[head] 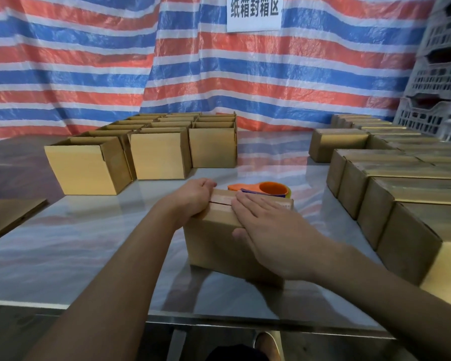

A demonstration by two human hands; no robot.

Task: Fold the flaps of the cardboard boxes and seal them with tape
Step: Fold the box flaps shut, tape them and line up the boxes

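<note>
A small cardboard box (214,241) stands in the middle of the table, its top flaps folded shut with a strip of tape along the seam. My left hand (193,198) curls over the box's left top edge and grips it. My right hand (268,230) lies flat on the top with straight fingers, thumb down the front face. An orange tape dispenser (268,189) lies just behind the box.
Several open cardboard boxes (156,152) stand in rows at the back left. Several closed boxes (391,183) crowd the right side. Flat cardboard (8,214) lies at the left edge. Grey plastic crates (438,82) are stacked at the far right. The table's front edge (219,317) is close.
</note>
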